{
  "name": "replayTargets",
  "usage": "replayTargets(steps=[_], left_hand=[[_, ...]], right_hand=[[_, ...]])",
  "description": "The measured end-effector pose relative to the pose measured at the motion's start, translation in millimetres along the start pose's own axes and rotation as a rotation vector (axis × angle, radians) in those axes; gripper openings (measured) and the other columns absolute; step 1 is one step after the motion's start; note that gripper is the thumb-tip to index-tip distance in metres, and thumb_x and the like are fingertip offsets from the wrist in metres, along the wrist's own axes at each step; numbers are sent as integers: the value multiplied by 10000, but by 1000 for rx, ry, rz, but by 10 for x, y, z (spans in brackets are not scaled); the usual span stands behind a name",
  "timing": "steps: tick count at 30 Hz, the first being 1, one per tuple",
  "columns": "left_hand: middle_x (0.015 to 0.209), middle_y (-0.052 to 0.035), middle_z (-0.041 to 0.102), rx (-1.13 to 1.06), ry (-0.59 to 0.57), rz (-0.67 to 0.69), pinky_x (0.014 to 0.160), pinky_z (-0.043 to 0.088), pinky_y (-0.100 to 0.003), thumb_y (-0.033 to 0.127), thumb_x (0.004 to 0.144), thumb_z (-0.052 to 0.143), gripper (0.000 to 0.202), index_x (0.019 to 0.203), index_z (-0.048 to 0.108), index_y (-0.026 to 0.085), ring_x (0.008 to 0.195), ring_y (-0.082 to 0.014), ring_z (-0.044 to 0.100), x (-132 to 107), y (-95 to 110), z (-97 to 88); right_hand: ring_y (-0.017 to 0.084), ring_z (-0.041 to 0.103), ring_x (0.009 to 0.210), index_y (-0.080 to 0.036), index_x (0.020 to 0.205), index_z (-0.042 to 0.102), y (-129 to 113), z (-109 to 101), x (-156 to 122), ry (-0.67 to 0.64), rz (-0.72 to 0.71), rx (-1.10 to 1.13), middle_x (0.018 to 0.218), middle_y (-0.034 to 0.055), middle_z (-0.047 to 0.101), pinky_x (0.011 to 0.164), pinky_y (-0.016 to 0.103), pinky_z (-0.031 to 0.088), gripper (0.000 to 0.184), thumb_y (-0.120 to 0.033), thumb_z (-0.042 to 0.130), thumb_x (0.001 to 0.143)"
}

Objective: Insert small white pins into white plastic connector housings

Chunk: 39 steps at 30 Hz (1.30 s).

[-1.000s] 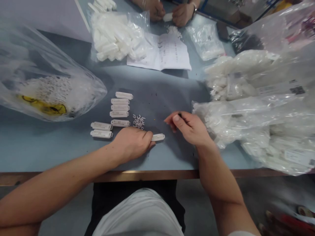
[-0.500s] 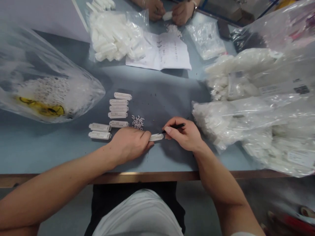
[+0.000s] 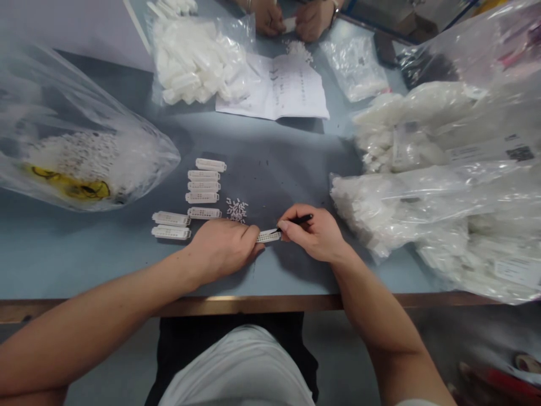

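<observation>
My left hand (image 3: 224, 245) is closed on one end of a white plastic strip (image 3: 269, 235) with rows of small holes, held low over the table. In a pinch, my right hand (image 3: 315, 232) holds a thin black pen-like tool (image 3: 303, 219), its tip against or just above the strip's right part. Just beyond my left fingers lies a small pile of tiny white pieces (image 3: 236, 210). Several similar white strips (image 3: 203, 197) lie in a column left of the pile, and two more strips (image 3: 171, 232) lie farther left.
A large clear bag (image 3: 84, 158) of small white parts lies at left. Stuffed plastic bags (image 3: 422, 203) crowd the right side. At the back are a bag of white parts (image 3: 198, 62), a printed sheet (image 3: 279, 93) and another person's hands (image 3: 313, 21). The table's front edge (image 3: 253, 305) runs before me.
My right hand has shifted slightly left, bringing the black tool's tip farther over the strip. My left hand has stayed in place on the strip.
</observation>
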<state>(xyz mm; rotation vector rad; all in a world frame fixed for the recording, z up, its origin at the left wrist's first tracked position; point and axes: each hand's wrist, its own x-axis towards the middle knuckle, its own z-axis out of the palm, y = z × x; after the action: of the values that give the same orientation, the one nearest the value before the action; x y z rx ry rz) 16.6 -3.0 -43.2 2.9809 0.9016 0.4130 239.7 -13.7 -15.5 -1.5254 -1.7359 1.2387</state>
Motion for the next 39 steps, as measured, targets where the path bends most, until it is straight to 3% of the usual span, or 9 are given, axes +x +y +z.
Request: replayTargets(steps=[19,30,35,39], left_hand=[[543,-25,577,-8,-9,15,465,293,-300,354,963,486,314,725,571,167,491,-192,574,-3,8,-18],[547,-20,580,-13,3,19,464,308,-308,351,972,467,325,703,538,181,492,-191,575,4,4,-13],[552,-28,589,-2,-14,14,461,328,-313,352,966,477,319,712,559,178,501,-203,587,5,13,-26],[560,-45,606,-2,-50,9,467,356,-303,334,960,489,297,742,591,160,508,-208,598,8,37,-53]], right_hand=[[101,579,556,-202,825,681,13,37,-3,8,-28,-50,632,-27,666,544,221,414,167,-345,611,878],[89,574,635,-191,854,655,-55,57,-28,-20,-265,-284,738,-14,674,642,214,408,153,-280,551,922],[96,548,599,-208,828,641,-12,29,-27,-16,-193,-180,693,-24,645,615,225,411,153,-321,576,910],[135,588,670,-220,779,610,13,-45,-4,138,-187,-37,716,2,625,662,269,463,314,-434,479,969]])
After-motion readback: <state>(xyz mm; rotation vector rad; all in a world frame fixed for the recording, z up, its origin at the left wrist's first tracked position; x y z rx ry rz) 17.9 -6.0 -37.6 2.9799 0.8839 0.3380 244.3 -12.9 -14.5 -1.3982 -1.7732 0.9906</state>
